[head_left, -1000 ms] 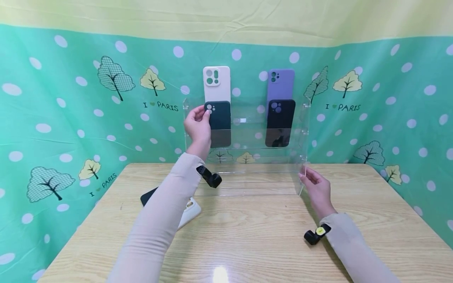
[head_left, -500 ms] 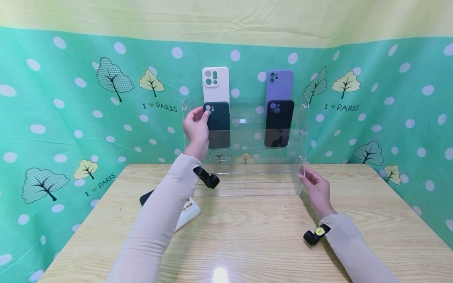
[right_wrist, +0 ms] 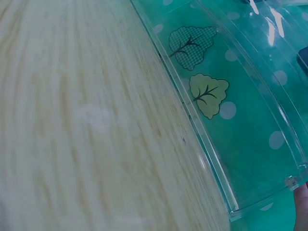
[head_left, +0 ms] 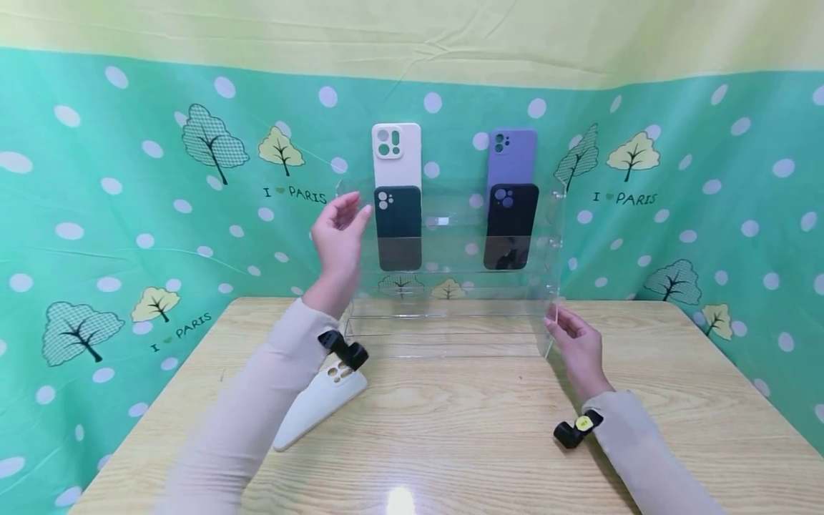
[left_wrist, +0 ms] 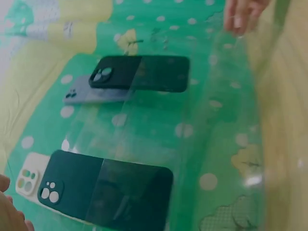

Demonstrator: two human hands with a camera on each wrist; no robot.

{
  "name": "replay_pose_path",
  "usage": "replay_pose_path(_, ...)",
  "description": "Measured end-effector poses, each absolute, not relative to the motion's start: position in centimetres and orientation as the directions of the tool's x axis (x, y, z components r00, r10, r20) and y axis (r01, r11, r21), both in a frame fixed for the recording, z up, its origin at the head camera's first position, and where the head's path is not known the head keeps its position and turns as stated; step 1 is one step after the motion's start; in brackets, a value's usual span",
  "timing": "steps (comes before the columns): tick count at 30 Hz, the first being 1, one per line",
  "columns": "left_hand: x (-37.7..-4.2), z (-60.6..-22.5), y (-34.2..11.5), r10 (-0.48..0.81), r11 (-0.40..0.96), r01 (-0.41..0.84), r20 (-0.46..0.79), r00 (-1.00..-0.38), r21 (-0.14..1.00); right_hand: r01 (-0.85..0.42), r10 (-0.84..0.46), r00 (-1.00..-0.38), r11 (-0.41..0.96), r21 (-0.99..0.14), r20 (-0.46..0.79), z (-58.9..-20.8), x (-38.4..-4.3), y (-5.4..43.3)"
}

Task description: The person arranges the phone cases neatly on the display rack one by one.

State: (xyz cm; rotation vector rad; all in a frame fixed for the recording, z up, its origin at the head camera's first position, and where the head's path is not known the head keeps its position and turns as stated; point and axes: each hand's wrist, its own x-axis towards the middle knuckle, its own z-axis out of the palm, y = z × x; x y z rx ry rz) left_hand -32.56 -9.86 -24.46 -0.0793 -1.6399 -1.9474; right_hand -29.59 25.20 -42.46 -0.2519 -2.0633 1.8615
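A clear acrylic display stand (head_left: 444, 307) with stepped tiers stands at the back of the table. Its upper tier bears a white phone case (head_left: 405, 168) and a purple phone case (head_left: 518, 161). In front of these, one tier lower, lean a dark green phone case (head_left: 398, 222) and a black phone case (head_left: 513, 214). My left hand (head_left: 337, 243) is just left of the dark green case, apart from it, its fingers loosely bent around nothing. My right hand (head_left: 577, 347) pinches the lower right edge of the stand between thumb and fingers.
Another white phone case (head_left: 318, 408) lies on the wooden table (head_left: 463, 443), partly covered by my left sleeve. A green curtain (head_left: 212, 286) with dots and trees hangs close behind the stand and along both sides.
My left hand has let go of the dark green case and drawn away to the left. The case stays leaning in the stand. My right hand keeps its place.
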Motion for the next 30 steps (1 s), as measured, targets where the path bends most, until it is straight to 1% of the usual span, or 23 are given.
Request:
replay_pose_path(4, -30.5, -25.7, -11.1, -0.298, -0.042, 0.413, 0.384, -0.874, 0.910, -0.115, 0.363, -0.920, 0.116, -0.987, 0.150, -42.6, -29.5, 25.3)
replay_pose_path(8, -28.7, -28.3, -12.9, -0.187, 0.062, 0.331, 0.337, -0.923, 0.941, -0.121, 0.368, -0.917, 0.116, -0.986, 0.156, -42.6, -29.5, 25.4)
replay_pose_path(11, -27.5, -30.5, -14.3, -0.116, 0.127, 0.284, 0.298, -0.947, 0.950, -0.120, 0.364, -0.918, 0.115, -0.986, 0.154, -42.5, -29.6, 25.3)
replay_pose_path(14, -26.7, -32.8, -15.7, -0.069, 0.175, 0.232, 0.247, -0.967, 0.957, -0.122, 0.361, -0.920, 0.105, -0.987, 0.152, -42.5, -29.7, 25.2)
replay_pose_path(17, -26.1, -34.9, -16.8, -0.041, 0.223, 0.159, 0.173, -0.984, 0.962, -0.109, 0.366, -0.919, 0.122, -0.986, 0.147, -42.6, -29.7, 25.2)
replay_pose_path(21, -25.6, -37.4, -17.9, -0.007, 0.259, 0.048, 0.051, -0.999, 0.965, -0.086, 0.362, -0.923, 0.132, -0.988, 0.128, -42.5, -29.6, 25.2)
replay_pose_path(24, -25.5, -38.7, -18.4, 0.045, 0.290, -0.004, -0.018, -0.999, 0.957, -0.094, 0.358, -0.925, 0.105, -0.990, 0.126, -42.4, -29.6, 25.3)
replay_pose_path(27, -25.6, -39.8, -18.9, 0.078, 0.319, -0.025, -0.052, -0.996, 0.948, -0.112, 0.351, -0.928, 0.062, -0.992, 0.127, -42.4, -29.6, 25.4)
replay_pose_path(30, -25.7, -40.7, -19.4, 0.081, 0.361, -0.026, -0.059, -0.995, 0.932, -0.123, 0.347, -0.929, 0.039, -0.992, 0.129, -42.5, -29.7, 25.4)
